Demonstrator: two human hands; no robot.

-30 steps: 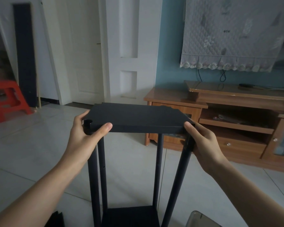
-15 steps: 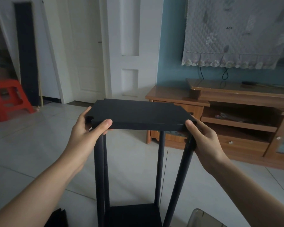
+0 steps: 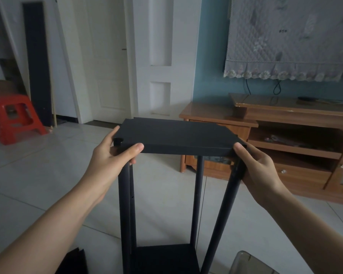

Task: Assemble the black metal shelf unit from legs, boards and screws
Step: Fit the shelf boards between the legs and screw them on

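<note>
Board (image 3: 178, 135) raised slightly, left hand (image 3: 115, 155) and right hand (image 3: 255, 167) gripping its near corners

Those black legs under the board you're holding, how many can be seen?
4: near left leg below the left hand, far left leg just behind it, far right leg, and near right leg by the right hand.

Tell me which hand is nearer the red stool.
Left. The left hand grips the top board's left end, on the side of the red stool by the far wall. The right hand holds the board's right end, farther away.
</note>
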